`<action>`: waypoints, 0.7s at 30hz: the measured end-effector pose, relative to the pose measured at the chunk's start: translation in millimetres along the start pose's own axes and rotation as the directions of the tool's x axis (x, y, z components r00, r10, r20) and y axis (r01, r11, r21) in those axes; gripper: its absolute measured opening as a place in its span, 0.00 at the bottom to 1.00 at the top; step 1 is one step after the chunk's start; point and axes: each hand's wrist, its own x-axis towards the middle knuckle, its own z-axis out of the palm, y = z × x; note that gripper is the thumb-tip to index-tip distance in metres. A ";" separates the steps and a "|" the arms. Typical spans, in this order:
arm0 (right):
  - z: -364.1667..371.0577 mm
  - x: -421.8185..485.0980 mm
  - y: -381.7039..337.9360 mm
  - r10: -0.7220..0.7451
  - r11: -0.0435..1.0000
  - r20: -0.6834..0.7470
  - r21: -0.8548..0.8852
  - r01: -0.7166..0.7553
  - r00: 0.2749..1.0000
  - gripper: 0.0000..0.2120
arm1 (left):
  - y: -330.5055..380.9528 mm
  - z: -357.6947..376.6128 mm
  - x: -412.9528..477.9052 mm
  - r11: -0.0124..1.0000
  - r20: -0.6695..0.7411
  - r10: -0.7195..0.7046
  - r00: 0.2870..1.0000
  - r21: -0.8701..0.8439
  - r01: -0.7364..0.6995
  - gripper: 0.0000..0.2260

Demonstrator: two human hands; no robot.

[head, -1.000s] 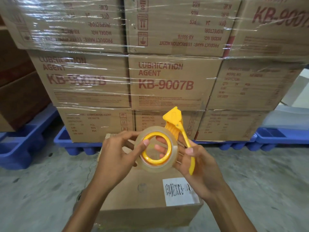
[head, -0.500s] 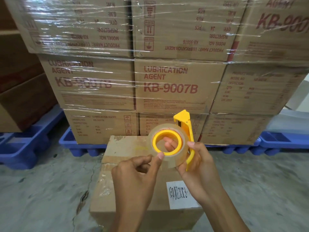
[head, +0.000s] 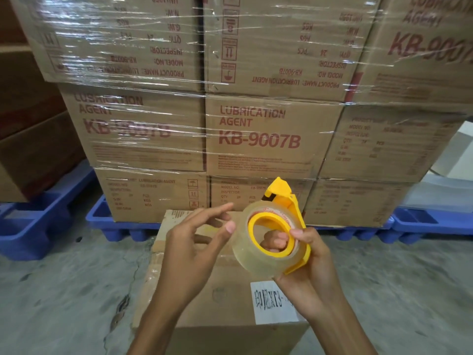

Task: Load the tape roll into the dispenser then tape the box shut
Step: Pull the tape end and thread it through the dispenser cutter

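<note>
Hands: 2 | right hand [head: 305, 267] grips 1 dispenser [head: 294, 216], 1 roll [head: 252, 248] seated on it | left hand [head: 194, 242] loose, thumb seemingly touching roll | 1 box [head: 225, 298] below | 1 label [head: 271, 302] on box

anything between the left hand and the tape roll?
Nothing visible. The left hand is open beside the tape roll, thumb tip near its edge. The right hand holds the yellow dispenser with the roll on it.

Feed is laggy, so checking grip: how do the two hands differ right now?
The right hand grips the yellow dispenser with the tape roll on it, fingers through the core; the left hand holds nothing. The left hand's fingers are spread beside the roll; the right hand's are curled. Both hover over the cardboard box.
</note>
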 end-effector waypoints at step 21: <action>-18.6 12.3 9.0 0.168 0.985 -0.080 -0.016 -0.170 0.982 0.30 | -9.3 -0.4 16.3 0.952 0.063 0.188 0.980 0.233 -0.197 0.06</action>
